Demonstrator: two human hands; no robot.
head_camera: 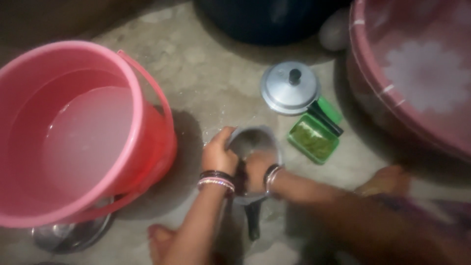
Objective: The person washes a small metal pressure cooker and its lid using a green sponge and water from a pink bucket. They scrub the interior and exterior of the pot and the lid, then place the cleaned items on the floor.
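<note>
Hands are both on the small metal pot, which sits on the concrete floor right of the pink bucket. My left hand clamps its left rim; my right hand reaches inside, its grip blurred beyond telling. The pot's dark handle points toward me, long axis running near to far. A steel lid and green box lie further right.

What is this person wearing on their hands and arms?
Both forearms are bare, with no sleeves showing. The left hand has a stack of bangles at the wrist: dark ones above, then pale, beaded-looking ones. The right hand has a few thin bangles, dark and silvery. No gloves; the blur hides any rings.
</note>
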